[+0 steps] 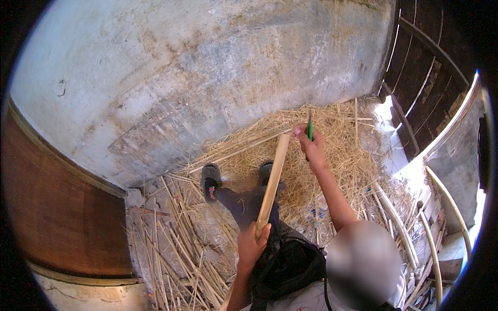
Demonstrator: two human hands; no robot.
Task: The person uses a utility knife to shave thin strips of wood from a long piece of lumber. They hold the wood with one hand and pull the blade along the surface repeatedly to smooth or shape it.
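Note:
My left hand (251,242) is closed round the lower end of a split bamboo strip (275,179). The strip slants up and to the right, its pale far end beside my right hand (312,149). In that hand, fingers wrapped, is a slim green-handled tool (310,130) that looks like a knife; its narrow upper end points away from me and is too small to make out clearly. My right thumb and fingertips are close to the strip's far end, and I cannot tell whether they touch it.
Loose shavings (332,181) cover the floor around my dark shoes (210,181). Many thin bamboo sticks (174,243) lie at the lower left. A stained wall (223,78) rises ahead, a brown panel (67,207) stands left, and curved poles (433,249) lean at the right.

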